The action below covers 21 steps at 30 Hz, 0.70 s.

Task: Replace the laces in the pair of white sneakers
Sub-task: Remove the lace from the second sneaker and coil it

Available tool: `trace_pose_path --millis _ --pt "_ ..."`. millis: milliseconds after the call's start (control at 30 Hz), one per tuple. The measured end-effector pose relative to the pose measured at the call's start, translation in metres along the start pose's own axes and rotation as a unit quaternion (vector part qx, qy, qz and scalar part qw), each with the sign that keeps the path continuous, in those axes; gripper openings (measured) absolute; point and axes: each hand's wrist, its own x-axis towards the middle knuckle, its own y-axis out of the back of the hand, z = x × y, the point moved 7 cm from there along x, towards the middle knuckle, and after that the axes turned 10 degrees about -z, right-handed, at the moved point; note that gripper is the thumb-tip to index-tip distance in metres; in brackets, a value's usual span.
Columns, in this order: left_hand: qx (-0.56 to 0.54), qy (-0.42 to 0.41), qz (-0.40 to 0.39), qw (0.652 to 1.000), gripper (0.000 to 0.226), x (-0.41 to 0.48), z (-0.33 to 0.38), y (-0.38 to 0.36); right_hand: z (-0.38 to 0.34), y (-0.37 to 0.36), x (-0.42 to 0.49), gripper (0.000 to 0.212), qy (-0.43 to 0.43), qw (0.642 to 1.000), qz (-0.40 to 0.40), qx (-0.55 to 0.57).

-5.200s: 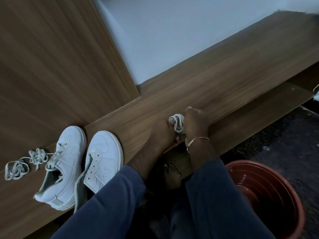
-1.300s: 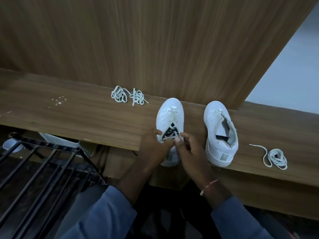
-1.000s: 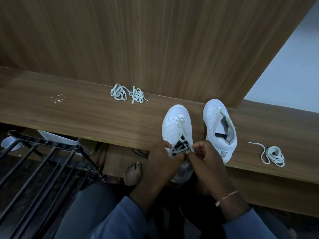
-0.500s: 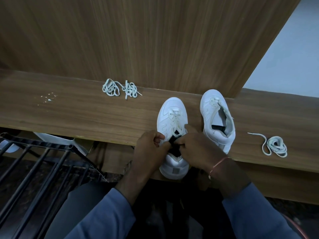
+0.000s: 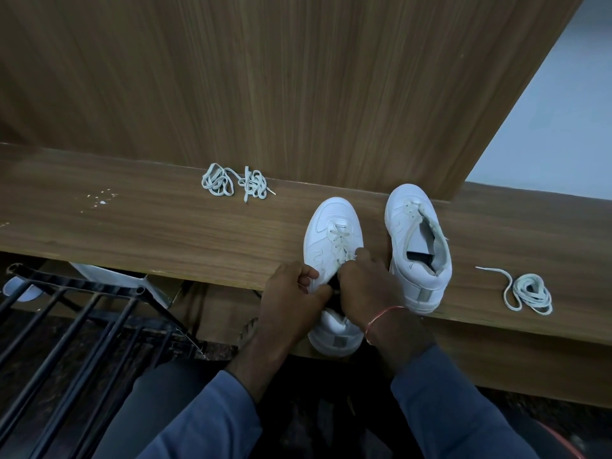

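Observation:
Two white sneakers stand toe-away on a wooden ledge (image 5: pixel 165 233). The left sneaker (image 5: pixel 332 226) still carries a lace through its lower eyelets, and its heel hangs over the ledge's front edge. My left hand (image 5: pixel 293 293) grips its left side at the collar. My right hand (image 5: pixel 362 283) pinches the lace at the upper eyelets, hiding the tongue. The right sneaker (image 5: pixel 419 246) has no lace and its tongue gapes open. A coiled lace (image 5: pixel 530 293) lies to its right. A tangled pair of laces (image 5: pixel 233 182) lies at the back left.
A wooden panel (image 5: pixel 265 77) rises behind the ledge, with a pale wall (image 5: pixel 556 127) at the right. A black metal rack (image 5: pixel 76 323) stands below on the left. A red tub rim (image 5: pixel 569 445) shows at the bottom right corner.
Both hands left the coiled lace and came to the left sneaker. Over the last second they have worked at its upper eyelets, the right hand now over the tongue.

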Motion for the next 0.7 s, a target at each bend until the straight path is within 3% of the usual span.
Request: trace_pose_path --millis 100,200,233,333,367,433,500,567,633,700 --pt "-0.038 -0.001 -0.009 0.999 0.021 0.0 -0.002 -0.002 0.011 -0.001 -0.002 0.016 0.08 0.991 -0.024 0.102" --pt "-0.057 -0.009 -0.03 0.998 0.029 0.002 0.0 -0.003 0.035 0.03 -0.019 0.012 0.125 0.934 0.065 0.328" --pt "-0.051 -0.017 -0.046 0.997 0.034 0.002 0.002 -0.005 0.045 0.043 -0.027 0.012 0.132 0.88 0.103 0.445" --pt "-0.021 -0.039 -0.076 0.996 0.045 0.002 0.008 -0.012 0.068 0.061 -0.038 0.014 0.135 0.631 0.133 0.752" --pt "-0.013 -0.046 -0.076 0.996 0.047 0.002 0.008 -0.012 0.074 0.061 -0.038 0.015 0.125 0.584 0.141 0.79" --pt "0.02 -0.076 -0.071 0.994 0.051 0.003 0.013 -0.012 0.083 0.057 -0.036 0.015 0.099 0.533 0.15 0.827" --pt "0.066 -0.12 -0.073 0.988 0.056 0.006 0.024 -0.015 0.083 0.049 -0.032 0.017 0.081 0.528 0.13 0.835" --pt "0.076 -0.159 -0.074 0.982 0.052 0.012 0.037 -0.019 0.075 0.043 -0.027 0.019 0.073 0.566 0.094 0.816" --pt "0.063 -0.183 -0.059 0.979 0.029 0.019 0.047 -0.02 0.067 0.039 -0.023 0.021 0.069 0.612 0.063 0.785" --pt "0.013 -0.163 -0.044 0.985 0.006 0.025 0.048 -0.017 0.066 0.035 -0.019 0.021 0.059 0.632 0.058 0.771"
